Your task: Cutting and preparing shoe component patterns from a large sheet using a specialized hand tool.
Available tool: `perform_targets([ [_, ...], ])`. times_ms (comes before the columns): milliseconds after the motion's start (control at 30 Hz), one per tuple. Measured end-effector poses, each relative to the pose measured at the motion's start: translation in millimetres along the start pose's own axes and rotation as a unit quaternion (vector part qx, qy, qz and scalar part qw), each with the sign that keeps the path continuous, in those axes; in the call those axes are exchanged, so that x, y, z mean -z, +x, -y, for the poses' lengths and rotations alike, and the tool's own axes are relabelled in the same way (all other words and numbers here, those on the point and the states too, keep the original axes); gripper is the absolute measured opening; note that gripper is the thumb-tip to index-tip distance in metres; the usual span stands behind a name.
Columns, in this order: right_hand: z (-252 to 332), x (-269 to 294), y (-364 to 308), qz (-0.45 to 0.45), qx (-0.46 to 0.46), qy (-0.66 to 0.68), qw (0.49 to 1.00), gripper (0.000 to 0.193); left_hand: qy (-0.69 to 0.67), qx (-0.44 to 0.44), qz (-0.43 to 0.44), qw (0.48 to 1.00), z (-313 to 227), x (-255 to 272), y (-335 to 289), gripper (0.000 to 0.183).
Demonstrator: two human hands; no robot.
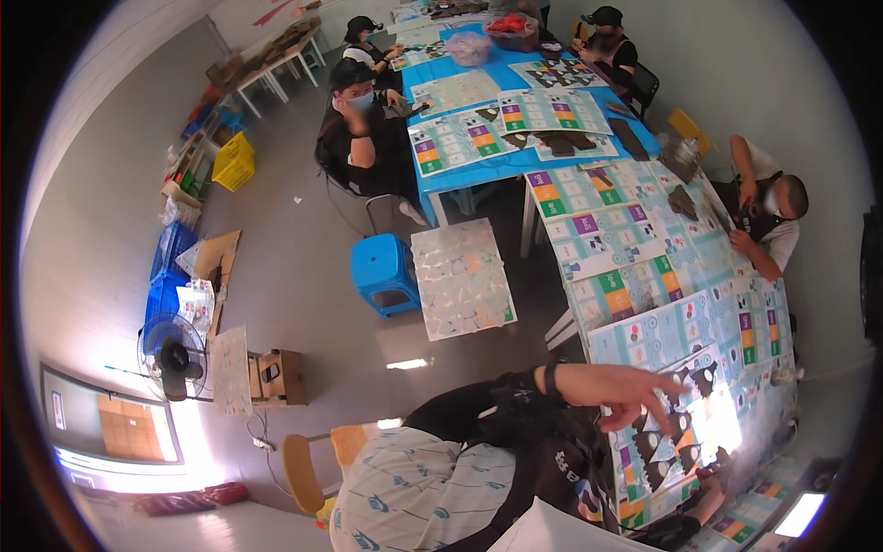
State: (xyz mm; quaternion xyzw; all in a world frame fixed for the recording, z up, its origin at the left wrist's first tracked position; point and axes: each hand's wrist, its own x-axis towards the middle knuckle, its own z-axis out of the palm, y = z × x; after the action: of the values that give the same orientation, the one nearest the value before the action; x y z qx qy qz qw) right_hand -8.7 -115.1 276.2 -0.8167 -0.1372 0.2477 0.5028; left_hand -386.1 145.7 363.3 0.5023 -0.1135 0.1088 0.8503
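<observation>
Hanging above the printed table (681,248), the left hand (635,396) is holding its fingers wide apart, and no thing is showing in its grip. I cannot tell if it is touching the dark pieces (651,446) under it. The right hand (712,477) is resting by the same pieces, but it is partly hidden, so I cannot tell if it is holding something.

The dark pieces, which have pale spots, are lying near the table edge closest to the person's body. The work looks part done: many pieces are already lying spread out. I cannot tell how many are left.

On the blue table (429,189), a clear bowl (515,41) is holding red things, and a pinkish bag (469,49) is sitting beside it. I cannot tell what is filling the bag. On the floor, a yellow basket (235,163) is standing near a blue bin (172,248); their insides are not showing clearly.
</observation>
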Motion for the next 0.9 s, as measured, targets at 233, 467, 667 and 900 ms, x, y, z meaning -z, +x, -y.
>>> perform_targets([
  [233, -5, -7, 4, -0.002, 0.02, -0.02, 1.0, 0.022, 0.163, -0.201, -0.062, 0.964, -52, -30, -24, 0.131],
  [467, -13, 11, 9, 0.001, -0.076, 0.062, 0.995, 0.028, 0.283, -0.088, 0.205, 0.933, -1, -45, 85, 0.072],
  [667, -34, 31, 31, -0.014, -0.068, 0.062, 0.996, 0.031, 0.618, 0.181, 0.019, 0.765, 163, 22, 136, 0.038],
  [900, -57, 49, 48, 0.037, -0.092, 0.157, 0.983, 0.043, 0.527, 0.336, -0.116, 0.772, 266, 141, 105, 0.051],
])
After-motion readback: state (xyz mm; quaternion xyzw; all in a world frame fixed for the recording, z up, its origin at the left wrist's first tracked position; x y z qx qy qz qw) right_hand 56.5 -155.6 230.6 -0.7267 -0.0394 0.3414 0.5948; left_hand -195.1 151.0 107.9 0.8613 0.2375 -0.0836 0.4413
